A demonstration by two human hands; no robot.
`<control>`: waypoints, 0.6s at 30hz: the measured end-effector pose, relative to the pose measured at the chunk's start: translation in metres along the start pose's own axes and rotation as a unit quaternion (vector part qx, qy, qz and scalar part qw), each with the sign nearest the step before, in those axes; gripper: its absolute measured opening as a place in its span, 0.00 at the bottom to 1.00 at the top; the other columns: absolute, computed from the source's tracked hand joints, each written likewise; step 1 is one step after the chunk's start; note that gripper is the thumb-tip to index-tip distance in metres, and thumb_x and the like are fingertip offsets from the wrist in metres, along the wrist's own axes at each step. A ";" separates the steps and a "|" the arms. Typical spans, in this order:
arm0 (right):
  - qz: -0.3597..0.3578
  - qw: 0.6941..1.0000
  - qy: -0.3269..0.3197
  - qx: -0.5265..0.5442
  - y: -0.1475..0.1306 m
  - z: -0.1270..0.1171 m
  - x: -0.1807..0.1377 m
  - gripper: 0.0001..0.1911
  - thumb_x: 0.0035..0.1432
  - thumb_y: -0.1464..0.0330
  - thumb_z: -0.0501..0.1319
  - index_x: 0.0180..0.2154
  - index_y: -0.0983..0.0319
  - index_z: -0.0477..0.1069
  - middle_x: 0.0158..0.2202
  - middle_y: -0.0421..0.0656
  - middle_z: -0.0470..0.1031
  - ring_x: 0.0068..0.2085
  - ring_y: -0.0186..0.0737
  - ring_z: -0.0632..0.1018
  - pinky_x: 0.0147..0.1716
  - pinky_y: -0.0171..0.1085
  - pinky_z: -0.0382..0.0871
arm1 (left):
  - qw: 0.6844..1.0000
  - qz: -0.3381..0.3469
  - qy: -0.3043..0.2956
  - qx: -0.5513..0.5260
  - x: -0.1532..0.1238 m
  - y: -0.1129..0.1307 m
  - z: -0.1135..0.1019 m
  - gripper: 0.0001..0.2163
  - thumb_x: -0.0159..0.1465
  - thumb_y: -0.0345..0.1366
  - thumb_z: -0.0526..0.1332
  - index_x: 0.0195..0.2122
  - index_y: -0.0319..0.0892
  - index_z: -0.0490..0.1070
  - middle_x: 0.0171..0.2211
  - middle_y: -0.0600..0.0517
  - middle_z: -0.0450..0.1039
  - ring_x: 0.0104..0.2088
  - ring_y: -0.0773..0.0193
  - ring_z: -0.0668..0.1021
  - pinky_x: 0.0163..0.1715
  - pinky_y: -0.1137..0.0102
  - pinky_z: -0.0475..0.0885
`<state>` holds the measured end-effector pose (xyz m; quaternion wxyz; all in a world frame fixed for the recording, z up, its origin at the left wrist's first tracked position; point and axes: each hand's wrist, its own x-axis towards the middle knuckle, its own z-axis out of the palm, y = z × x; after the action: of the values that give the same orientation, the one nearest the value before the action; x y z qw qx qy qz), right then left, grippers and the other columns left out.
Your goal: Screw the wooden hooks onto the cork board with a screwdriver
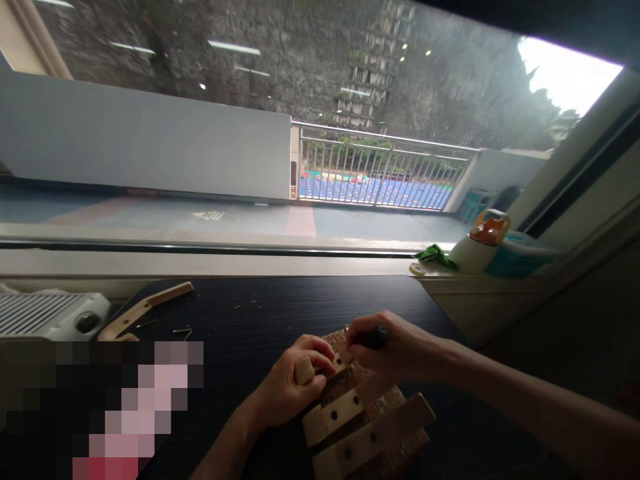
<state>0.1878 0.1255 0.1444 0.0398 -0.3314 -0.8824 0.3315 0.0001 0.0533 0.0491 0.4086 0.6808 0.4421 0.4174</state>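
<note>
My left hand (295,373) is closed around a pale wooden strip (305,371), whose end pokes out between the fingers. A dark-handled tool (379,336) is gripped in my right hand (383,347) over the same strip; its working end is hidden. Beneath both hands lies a brown board (333,339) with a shiny, rough-looking surface. Two more wooden strips with dark round holes, a nearer one (360,441) and a middle one (345,408), rest across it.
On the dark table (280,303) lie an angled wooden piece (145,307) and a few thin metal bits (183,331). A white slatted appliance (55,313) is at left. A pale kettle-like jug (475,250) and green cloth (435,255) sit on the windowsill. A blurred area covers the lower left.
</note>
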 end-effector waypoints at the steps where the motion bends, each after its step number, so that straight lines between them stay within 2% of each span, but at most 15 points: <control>1: 0.003 1.000 0.009 -0.010 0.001 0.000 0.002 0.09 0.51 0.67 0.54 0.29 0.64 0.72 0.21 0.36 0.66 0.22 0.28 0.63 0.22 0.28 0.57 | 1.000 0.001 0.000 -0.002 0.000 0.000 0.000 0.11 0.52 0.22 0.56 0.30 0.39 0.76 0.41 0.48 0.69 0.44 0.60 0.73 0.47 0.68 0.68; 4: 0.000 1.000 0.020 -0.017 0.002 0.002 0.006 0.09 0.50 0.66 0.55 0.29 0.63 0.72 0.21 0.36 0.67 0.22 0.27 0.63 0.21 0.28 0.57 | 1.000 0.004 -0.003 -0.008 0.001 0.000 -0.001 0.10 0.53 0.23 0.57 0.31 0.39 0.76 0.41 0.48 0.69 0.44 0.59 0.72 0.47 0.67 0.67; 12: -0.005 1.000 0.002 -0.014 0.013 0.013 0.017 0.10 0.50 0.66 0.55 0.30 0.62 0.73 0.23 0.37 0.70 0.24 0.29 0.66 0.22 0.28 0.58 | 1.000 0.012 -0.001 -0.012 0.001 -0.003 -0.001 0.08 0.54 0.24 0.58 0.31 0.39 0.76 0.41 0.48 0.69 0.45 0.59 0.72 0.48 0.67 0.67; 18: 0.002 0.999 -0.021 -0.050 0.008 0.006 0.017 0.09 0.49 0.65 0.57 0.31 0.60 0.74 0.24 0.37 0.72 0.25 0.29 0.67 0.23 0.29 0.57 | 1.000 0.012 0.001 -0.018 0.001 -0.002 0.000 0.08 0.54 0.25 0.58 0.31 0.40 0.76 0.41 0.48 0.69 0.45 0.59 0.72 0.48 0.67 0.67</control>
<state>0.1773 0.1367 0.1325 0.0044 -0.3279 -0.8978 0.2941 -0.0002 0.0550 0.0479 0.4158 0.6782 0.4264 0.4306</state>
